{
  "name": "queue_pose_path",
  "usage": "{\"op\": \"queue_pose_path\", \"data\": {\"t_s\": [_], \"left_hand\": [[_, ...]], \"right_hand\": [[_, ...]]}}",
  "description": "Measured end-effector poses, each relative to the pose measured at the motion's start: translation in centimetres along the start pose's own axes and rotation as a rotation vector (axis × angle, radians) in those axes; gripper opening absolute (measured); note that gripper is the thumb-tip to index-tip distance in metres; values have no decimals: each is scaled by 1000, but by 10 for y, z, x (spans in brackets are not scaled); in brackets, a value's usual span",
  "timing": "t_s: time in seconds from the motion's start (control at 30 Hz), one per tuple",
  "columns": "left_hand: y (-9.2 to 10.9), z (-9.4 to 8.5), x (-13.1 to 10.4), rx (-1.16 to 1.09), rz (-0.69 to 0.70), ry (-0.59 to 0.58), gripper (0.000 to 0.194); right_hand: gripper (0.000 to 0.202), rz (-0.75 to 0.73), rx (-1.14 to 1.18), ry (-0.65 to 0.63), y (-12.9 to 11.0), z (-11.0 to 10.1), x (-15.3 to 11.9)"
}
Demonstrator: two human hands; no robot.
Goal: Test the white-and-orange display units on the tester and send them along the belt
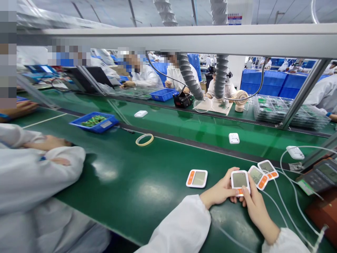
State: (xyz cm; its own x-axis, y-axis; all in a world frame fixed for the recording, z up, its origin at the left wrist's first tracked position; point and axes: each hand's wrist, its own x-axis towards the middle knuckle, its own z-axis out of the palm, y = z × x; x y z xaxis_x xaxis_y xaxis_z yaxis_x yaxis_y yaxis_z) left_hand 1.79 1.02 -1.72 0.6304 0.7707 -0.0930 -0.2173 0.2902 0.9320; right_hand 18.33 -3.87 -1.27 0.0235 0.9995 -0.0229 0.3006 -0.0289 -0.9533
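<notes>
My left hand (220, 189) and my right hand (255, 203) together hold a small white digital meter (240, 180) with a grey screen and orange buttons. Both thumbs rest at its lower edge, by the buttons; its screen faces me and looks blank. Just right of my fingers lie a similar meter (257, 177) showing digits and another meter (268, 169), partly overlapping. To the left of my hands, a further meter (197, 178) lies face up on the green table (126, 186).
A tape roll (144, 140) and a blue tray (94, 122) of green parts lie farther left. White units (234, 138) sit on the green strip behind. White cables and a handheld instrument (319, 175) are at right. A co-worker's folded arms (52, 154) rest at left.
</notes>
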Motion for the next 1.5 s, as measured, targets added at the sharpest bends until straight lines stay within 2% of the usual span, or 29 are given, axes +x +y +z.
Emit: {"op": "queue_pose_path", "data": {"t_s": [0.5,0.7,0.93,1.5], "left_hand": [[2,1,0,3,-14,3,90],[2,1,0,1,-25,5,93],[4,1,-1,5,-19,0,91],[-1,-1,0,-4,-16,-3,91]], "right_hand": [[75,-26,-13,19,1,-1,1],[75,-6,-13,-60,7,-6,3],[76,-21,-5,17,3,-1,-2],[77,-6,-22,-8,3,-2,-1]]}}
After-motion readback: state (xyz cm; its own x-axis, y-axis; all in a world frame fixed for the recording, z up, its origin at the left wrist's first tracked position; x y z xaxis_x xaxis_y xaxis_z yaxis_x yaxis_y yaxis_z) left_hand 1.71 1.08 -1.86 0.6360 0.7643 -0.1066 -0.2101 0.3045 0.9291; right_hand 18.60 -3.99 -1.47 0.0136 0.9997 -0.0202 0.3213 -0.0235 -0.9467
